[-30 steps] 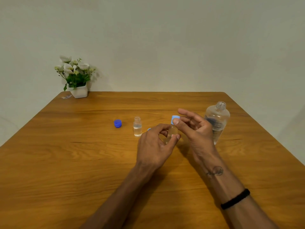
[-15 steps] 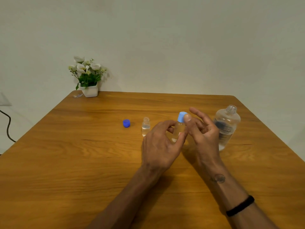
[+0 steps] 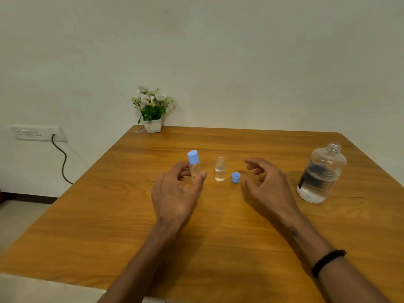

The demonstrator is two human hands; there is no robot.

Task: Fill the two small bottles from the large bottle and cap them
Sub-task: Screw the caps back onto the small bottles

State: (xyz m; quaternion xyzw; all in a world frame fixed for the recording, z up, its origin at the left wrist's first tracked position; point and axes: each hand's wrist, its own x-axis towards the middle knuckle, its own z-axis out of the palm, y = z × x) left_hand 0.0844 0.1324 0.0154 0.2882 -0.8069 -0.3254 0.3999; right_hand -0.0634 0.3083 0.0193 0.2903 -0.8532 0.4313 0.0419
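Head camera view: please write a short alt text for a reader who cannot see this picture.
A person's left hand holds a small capped bottle upright on a wooden table, while the open right hand hovers near a loose blue cap. A second small bottle, uncapped, stands between them; a large open bottle stands at right.

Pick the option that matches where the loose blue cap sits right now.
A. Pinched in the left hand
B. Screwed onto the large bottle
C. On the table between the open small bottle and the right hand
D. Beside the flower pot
C: the loose blue cap lies on the table, just right of the open small bottle and left of the empty right hand.
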